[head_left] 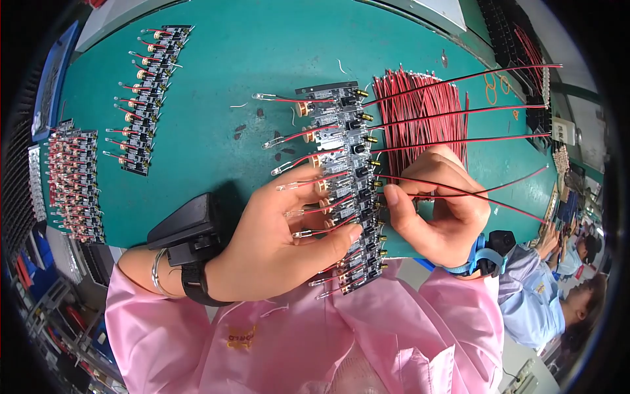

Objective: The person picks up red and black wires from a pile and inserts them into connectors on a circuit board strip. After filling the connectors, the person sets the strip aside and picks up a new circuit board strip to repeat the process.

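My left hand (282,233) grips a long strip of joined circuit boards (357,154), thumb on top and fingers beneath its left edge. Small copper coils and clear-tipped LEDs on short red and black leads stick out along the strip's left side. From its right side several long red-black wires (472,138) reach to the right. My right hand (443,203) is closed beside the strip's right edge, thumb and fingers pinched around a red-black wire (453,192) whose near end meets the board. Behind that hand lies a thick bundle of red-black wires (420,111) on the green table.
Another board strip (152,98) lies at the upper left of the green table (262,39). A stack of finished-looking strips (73,184) sits at the far left. Rubber bands (497,85) lie at the right. Two co-workers, one in a blue sleeve (531,295), sit at the right.
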